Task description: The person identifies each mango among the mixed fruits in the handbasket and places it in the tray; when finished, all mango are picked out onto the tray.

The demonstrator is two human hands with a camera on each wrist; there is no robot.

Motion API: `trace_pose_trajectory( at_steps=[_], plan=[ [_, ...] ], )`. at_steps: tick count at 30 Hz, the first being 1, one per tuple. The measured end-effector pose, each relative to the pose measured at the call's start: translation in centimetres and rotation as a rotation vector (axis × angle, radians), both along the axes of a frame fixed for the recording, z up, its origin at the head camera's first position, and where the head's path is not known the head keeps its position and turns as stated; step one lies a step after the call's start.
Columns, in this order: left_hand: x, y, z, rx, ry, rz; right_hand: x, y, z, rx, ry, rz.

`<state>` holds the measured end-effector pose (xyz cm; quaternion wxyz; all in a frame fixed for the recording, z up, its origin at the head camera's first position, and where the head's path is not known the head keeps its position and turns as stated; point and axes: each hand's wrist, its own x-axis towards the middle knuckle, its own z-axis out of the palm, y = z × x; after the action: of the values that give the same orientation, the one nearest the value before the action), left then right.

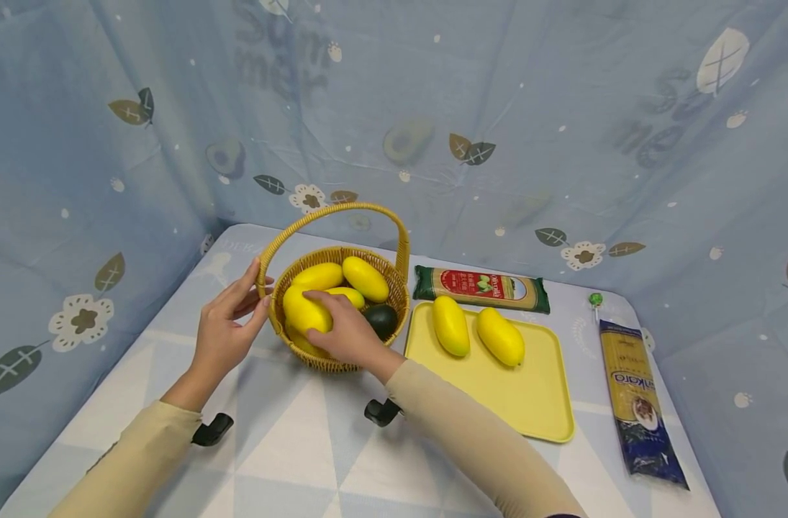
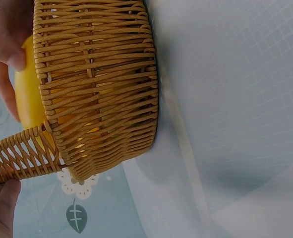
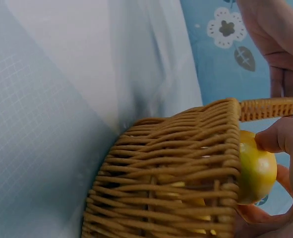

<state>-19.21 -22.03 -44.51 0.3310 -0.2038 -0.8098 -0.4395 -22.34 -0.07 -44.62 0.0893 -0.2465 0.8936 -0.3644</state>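
In the head view a wicker basket [image 1: 332, 365] with a tall handle [image 1: 348, 206] holds several yellow mangoes and a dark green avocado [image 1: 381, 321]. My left hand [image 1: 228, 327] pinches the left foot of the handle between thumb and fingers. Over the basket's left side, my right hand [image 1: 355, 332] grips a mango [image 1: 303, 311] with thumb and fingers. The right wrist view shows that mango [image 3: 258, 168] at the rim, my right thumb on it. Two more mangoes, one left [image 1: 451, 326] and one right [image 1: 501, 337], lie on a yellow tray [image 1: 497, 403] right of the basket.
Behind the tray lies a green-ended pasta packet [image 1: 482, 288]. A long blue and yellow pasta packet [image 1: 642, 403] is at the table's right side, with a green lollipop [image 1: 596, 299] beyond it. A patterned blue curtain [image 1: 432, 129] hangs around the table.
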Motion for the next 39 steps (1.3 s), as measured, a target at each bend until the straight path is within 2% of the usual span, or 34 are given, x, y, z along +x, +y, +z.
trace_pose_trajectory(
  at_steps=[9, 17, 21, 26, 39],
  plan=[
    [0.0, 0.0, -0.1, -0.001, 0.009, -0.001, 0.7, 3.0, 0.9, -0.125, -0.007, -0.009],
    [0.1, 0.2, 0.2, 0.003, 0.019, -0.003, 2.2, 6.1, 1.4, -0.196, -0.034, -0.066],
    [0.0, 0.1, 0.1, 0.005, -0.006, -0.009, 2.9, 8.2, 1.3, -0.245, -0.068, -0.099],
    [0.0, 0.0, -0.1, -0.001, 0.001, -0.002, 3.5, 11.0, 1.3, -0.314, -0.093, -0.161],
    [0.1, 0.0, -0.1, -0.007, -0.015, 0.001, 5.7, 18.8, 0.3, -0.278, -0.089, -0.332]
  ],
)
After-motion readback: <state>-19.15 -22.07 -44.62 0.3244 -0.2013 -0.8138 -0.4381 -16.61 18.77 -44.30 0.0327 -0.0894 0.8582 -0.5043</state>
